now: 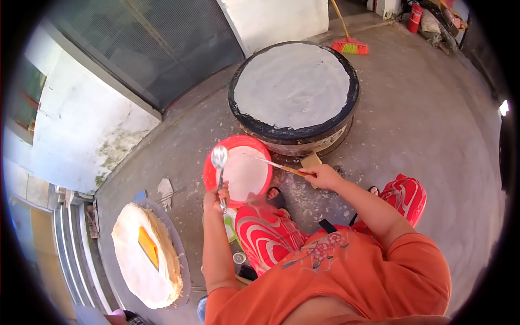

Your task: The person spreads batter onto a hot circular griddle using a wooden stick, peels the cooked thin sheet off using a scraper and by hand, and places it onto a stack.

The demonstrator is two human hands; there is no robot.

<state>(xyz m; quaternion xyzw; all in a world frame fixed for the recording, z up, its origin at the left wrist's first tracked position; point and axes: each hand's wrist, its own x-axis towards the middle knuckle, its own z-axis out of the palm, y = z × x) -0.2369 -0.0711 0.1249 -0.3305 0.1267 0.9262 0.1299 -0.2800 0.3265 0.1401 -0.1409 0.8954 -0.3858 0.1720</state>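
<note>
My left hand (pixel 218 198) is closed around the handle of a metal spoon (pixel 219 157), its bowl raised over a red basin (pixel 210 172) of white batter (pixel 246 172). In my right hand (pixel 324 177) is a thin-bladed spatula (pixel 295 171) with a wooden handle. Its blade reaches left over the basin; whether it touches the batter I cannot tell. Beyond the basin stands a large round griddle (pixel 352 111) with a dark rim, a white layer (pixel 295 84) spread across its top.
At left, a thick stack of flat pancakes (pixel 132 260) rests on a round board (pixel 183 254), an orange scraper (pixel 148 246) on top. A broom (pixel 349 46) lies behind the griddle. A piece of cardboard (pixel 310 162) is by the griddle's base. A fire extinguisher (pixel 414 19) stands far right.
</note>
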